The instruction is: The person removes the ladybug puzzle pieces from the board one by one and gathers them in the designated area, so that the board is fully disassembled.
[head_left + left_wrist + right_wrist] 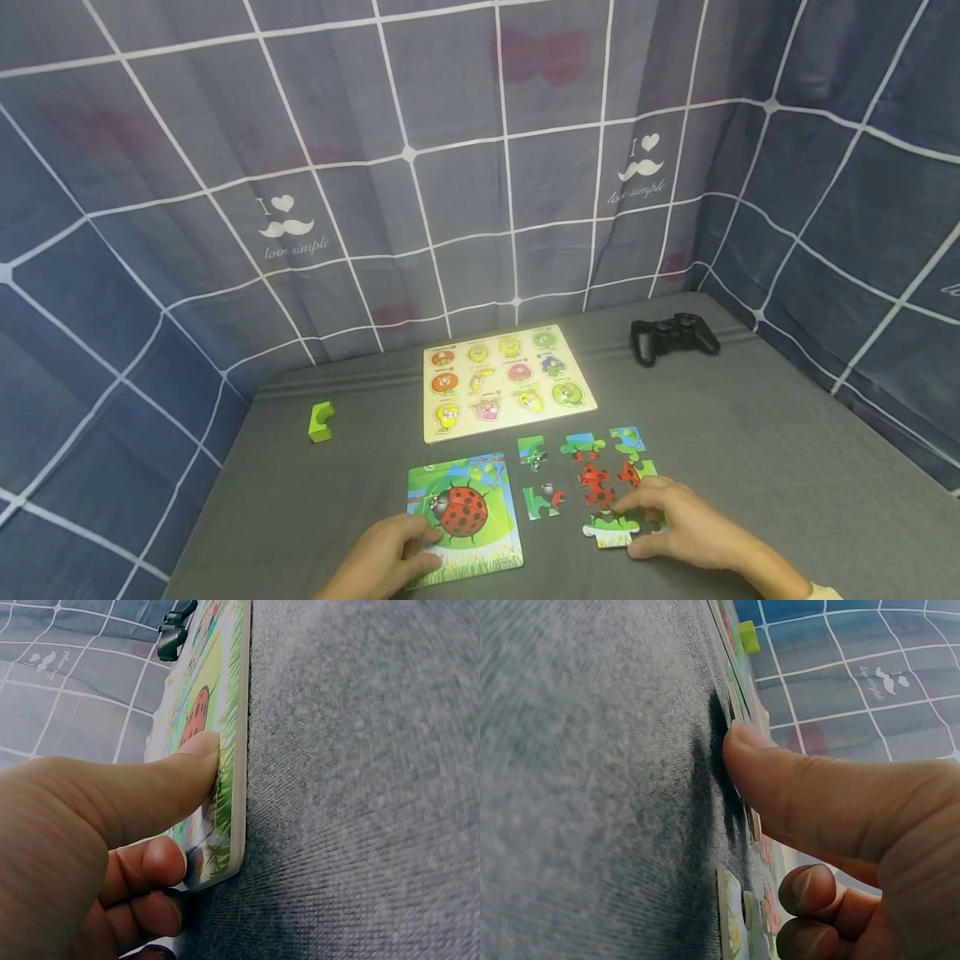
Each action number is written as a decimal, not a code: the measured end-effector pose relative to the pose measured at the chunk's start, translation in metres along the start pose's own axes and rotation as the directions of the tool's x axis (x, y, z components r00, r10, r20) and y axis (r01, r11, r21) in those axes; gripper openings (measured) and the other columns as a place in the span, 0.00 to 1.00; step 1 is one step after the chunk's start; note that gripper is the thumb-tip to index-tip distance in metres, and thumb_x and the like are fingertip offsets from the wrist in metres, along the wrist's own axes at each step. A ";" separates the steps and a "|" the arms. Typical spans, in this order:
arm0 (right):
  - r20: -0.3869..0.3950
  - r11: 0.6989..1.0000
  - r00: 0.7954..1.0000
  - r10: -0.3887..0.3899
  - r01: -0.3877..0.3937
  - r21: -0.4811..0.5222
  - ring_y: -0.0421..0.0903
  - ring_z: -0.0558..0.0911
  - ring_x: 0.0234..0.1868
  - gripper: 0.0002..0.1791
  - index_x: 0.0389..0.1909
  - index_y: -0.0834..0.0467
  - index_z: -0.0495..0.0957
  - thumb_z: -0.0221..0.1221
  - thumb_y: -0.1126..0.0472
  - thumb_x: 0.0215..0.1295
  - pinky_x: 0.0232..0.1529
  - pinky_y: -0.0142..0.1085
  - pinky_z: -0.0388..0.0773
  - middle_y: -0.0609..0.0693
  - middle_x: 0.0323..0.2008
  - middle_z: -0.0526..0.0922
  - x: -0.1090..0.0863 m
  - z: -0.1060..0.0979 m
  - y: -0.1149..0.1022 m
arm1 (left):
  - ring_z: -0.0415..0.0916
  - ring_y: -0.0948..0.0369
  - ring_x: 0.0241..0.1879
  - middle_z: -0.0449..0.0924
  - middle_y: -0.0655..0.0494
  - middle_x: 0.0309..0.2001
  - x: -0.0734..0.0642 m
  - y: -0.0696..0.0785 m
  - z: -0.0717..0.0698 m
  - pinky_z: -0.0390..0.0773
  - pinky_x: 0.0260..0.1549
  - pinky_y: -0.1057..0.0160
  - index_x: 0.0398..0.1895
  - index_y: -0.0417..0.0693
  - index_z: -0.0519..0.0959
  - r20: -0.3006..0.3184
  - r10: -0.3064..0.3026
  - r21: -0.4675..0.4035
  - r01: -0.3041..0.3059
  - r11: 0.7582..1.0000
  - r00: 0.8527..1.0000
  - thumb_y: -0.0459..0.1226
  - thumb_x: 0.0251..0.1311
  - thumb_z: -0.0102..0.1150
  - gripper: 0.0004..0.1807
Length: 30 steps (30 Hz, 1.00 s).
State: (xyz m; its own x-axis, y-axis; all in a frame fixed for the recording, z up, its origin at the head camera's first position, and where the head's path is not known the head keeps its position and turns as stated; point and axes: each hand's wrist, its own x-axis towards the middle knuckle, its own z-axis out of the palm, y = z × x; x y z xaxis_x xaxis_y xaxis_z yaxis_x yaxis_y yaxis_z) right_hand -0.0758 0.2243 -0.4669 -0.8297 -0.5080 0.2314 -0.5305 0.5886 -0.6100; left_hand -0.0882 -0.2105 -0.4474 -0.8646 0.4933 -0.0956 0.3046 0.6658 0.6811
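Observation:
My left hand (388, 550) rests on the lower left of a square ladybug puzzle board (487, 557) that lies flat. In the left wrist view the left thumb (191, 765) lies across the board's grassy edge, with two bent fingers by its corner. On the right, my right hand (686, 525) pinches a grass-and-flower puzzle piece (611, 533) between thumb and index finger. A shadow falls under that piece. Just above it is a red spotted puzzle piece (596, 485). A further flower-printed piece (731, 915) is partly covered by the right hand in the head view.
Several loose puzzle pieces (532, 451) lie between board and right hand. Behind them is a wooden fruit puzzle board (465, 427). A black game controller (673, 336) is at the back right, a green notched block (320, 422) at the left. A gridded curtain (465, 192) encloses the grey table.

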 end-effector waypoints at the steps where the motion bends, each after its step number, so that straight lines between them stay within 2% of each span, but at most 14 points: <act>1: 0.005 1.000 1.000 0.010 -0.010 0.005 0.28 0.68 0.33 0.20 0.47 0.47 0.83 0.71 0.48 0.53 0.31 0.26 0.64 0.34 0.37 0.79 0.000 0.000 0.000 | 0.62 0.73 0.21 0.75 0.67 0.25 0.000 0.000 0.000 0.63 0.21 0.68 0.35 0.56 0.81 0.004 -0.005 -0.004 0.005 1.000 1.000 0.50 0.56 0.67 0.11; 9: -0.015 1.000 1.000 0.018 -0.018 -0.026 0.28 0.69 0.34 0.21 0.47 0.47 0.83 0.72 0.51 0.51 0.31 0.27 0.67 0.36 0.39 0.81 0.003 -0.003 -0.001 | 0.62 0.73 0.22 0.77 0.67 0.27 0.001 0.000 0.000 0.63 0.21 0.68 0.34 0.56 0.81 -0.005 -0.014 -0.003 0.014 1.000 1.000 0.49 0.56 0.68 0.10; 16: -0.040 0.993 0.999 0.032 -0.037 -0.113 0.28 0.67 0.36 0.23 0.46 0.45 0.83 0.72 0.42 0.49 0.32 0.28 0.65 0.32 0.34 0.75 0.005 0.002 -0.001 | 0.62 0.73 0.22 0.75 0.67 0.25 0.001 0.000 0.000 0.64 0.21 0.68 0.38 0.55 0.83 0.001 -0.017 -0.014 0.017 1.000 1.000 0.49 0.56 0.67 0.12; 22: -0.033 0.984 0.999 0.016 -0.022 -0.179 0.29 0.70 0.39 0.20 0.44 0.43 0.83 0.72 0.44 0.48 0.34 0.30 0.69 0.32 0.39 0.80 0.005 0.003 0.000 | 0.62 0.72 0.21 0.75 0.66 0.25 0.000 0.000 0.000 0.64 0.21 0.68 0.39 0.55 0.83 0.017 -0.021 -0.032 0.022 0.999 1.000 0.49 0.57 0.67 0.12; 26: -0.015 0.982 1.000 0.014 -0.017 -0.189 0.29 0.69 0.39 0.20 0.44 0.44 0.84 0.73 0.48 0.49 0.35 0.30 0.69 0.32 0.39 0.79 0.005 0.002 -0.001 | 0.63 0.73 0.22 0.76 0.66 0.26 0.000 0.000 -0.001 0.64 0.21 0.68 0.38 0.55 0.82 0.015 -0.016 -0.031 0.017 0.999 1.000 0.49 0.57 0.67 0.12; 30: -0.010 0.976 1.000 -0.003 0.000 -0.220 0.29 0.68 0.39 0.21 0.45 0.45 0.84 0.72 0.44 0.49 0.35 0.30 0.69 0.31 0.39 0.77 0.006 0.002 -0.005 | 0.63 0.73 0.22 0.77 0.67 0.27 0.000 -0.001 -0.001 0.65 0.22 0.68 0.37 0.56 0.82 0.008 -0.014 -0.029 0.015 0.999 1.000 0.50 0.57 0.67 0.11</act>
State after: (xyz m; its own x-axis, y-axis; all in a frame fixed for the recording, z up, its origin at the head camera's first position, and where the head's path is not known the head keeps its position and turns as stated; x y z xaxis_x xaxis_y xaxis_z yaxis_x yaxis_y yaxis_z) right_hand -0.0777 0.2170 -0.4642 -0.8299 -0.5035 0.2402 -0.5561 0.7123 -0.4283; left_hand -0.0884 -0.2115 -0.4475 -0.8656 0.4882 -0.1114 0.2802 0.6566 0.7003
